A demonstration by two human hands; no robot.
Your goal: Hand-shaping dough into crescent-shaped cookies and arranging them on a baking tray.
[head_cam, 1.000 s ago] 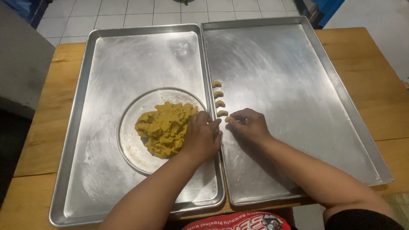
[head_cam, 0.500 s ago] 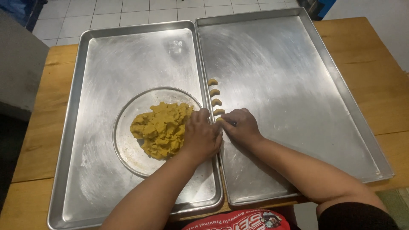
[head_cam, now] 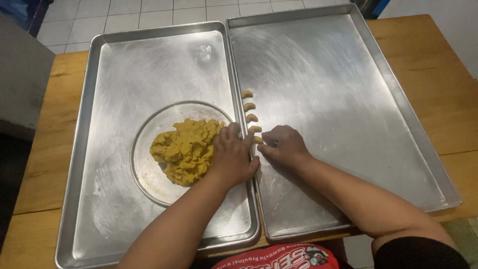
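A mound of yellow-brown dough [head_cam: 186, 149] lies on a clear glass plate [head_cam: 149, 174] in the left metal tray [head_cam: 124, 65]. My left hand [head_cam: 231, 157] rests palm down on the plate's right side, fingertips against the dough. Several small crescent-shaped dough pieces [head_cam: 249, 106] form a column along the left edge of the right metal tray [head_cam: 348, 99]. My right hand [head_cam: 283, 145] lies on that tray, its fingertips pinched on the lowest small piece [head_cam: 258, 140], right beside my left hand's fingers.
The two trays sit side by side on a wooden table [head_cam: 433, 65]. A tiled floor [head_cam: 149, 15] shows beyond the far edge. A red printed garment [head_cam: 284, 256] is at the bottom edge.
My right hand has brought a small piece to the bottom end of the column and pressed close to my left hand. My left hand stays by the dough.
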